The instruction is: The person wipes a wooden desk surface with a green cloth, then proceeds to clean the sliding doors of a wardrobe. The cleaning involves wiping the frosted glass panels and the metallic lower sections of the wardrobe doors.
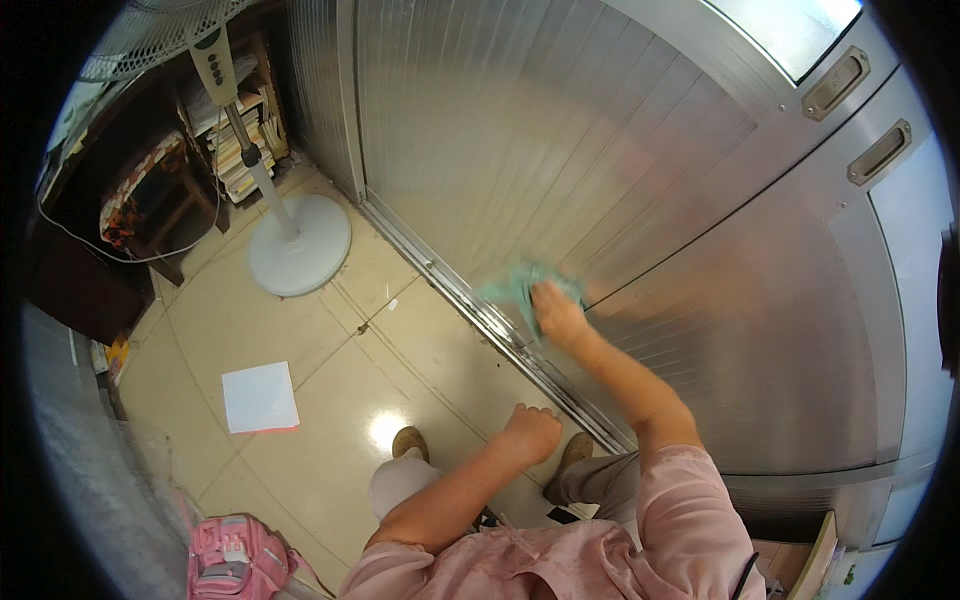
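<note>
Right hand (558, 312) pressing bunched, blurred green cloth (522, 285) against ribbed metal door (640, 200), cloth's length seemingly leftward.

one green cloth (520, 283), one standing fan (262, 160), one white sheet (260, 397), one pink backpack (240, 557), perhaps two door handles (835, 82).

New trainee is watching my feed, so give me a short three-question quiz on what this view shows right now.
1. True or false: the right hand presses a green cloth against the ribbed metal door.
2. What does the left hand hold? A) a brush B) nothing visible C) the cloth
3. Fill in: the white paper sheet lies on the tiled ____.

Key: 1 true; 2 B; 3 floor.
</note>
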Demonstrator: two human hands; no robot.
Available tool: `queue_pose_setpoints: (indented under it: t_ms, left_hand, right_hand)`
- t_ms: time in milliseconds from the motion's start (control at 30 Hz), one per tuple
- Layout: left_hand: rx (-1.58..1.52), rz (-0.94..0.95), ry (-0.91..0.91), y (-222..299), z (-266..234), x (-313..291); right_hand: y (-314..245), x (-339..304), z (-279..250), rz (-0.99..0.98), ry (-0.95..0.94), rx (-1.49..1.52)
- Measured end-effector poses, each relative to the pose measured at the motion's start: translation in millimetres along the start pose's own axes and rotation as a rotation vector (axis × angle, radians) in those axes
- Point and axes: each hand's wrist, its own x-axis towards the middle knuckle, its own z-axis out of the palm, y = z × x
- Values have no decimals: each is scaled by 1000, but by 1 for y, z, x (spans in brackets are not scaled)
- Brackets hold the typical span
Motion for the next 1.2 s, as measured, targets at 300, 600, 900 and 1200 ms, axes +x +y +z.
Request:
queue_pose_setpoints:
  t_ms: [300, 600, 900, 1200]
  left_hand:
    - [-60, -64, 8, -14, -1, -14]
    - [-43, -32, 9, -18, 1, -15]
    - [-63, -66, 14, -26, 8, -12]
    - [-62, -87, 1, -33, 14, -5]
  right_hand:
    - [55, 187, -171, 148, 602, 124]
    - [-40, 135, 25, -276, -297, -82]
    - [-14, 228, -45, -102, 202, 116]
    - [-3, 229, -32, -250, -69, -230]
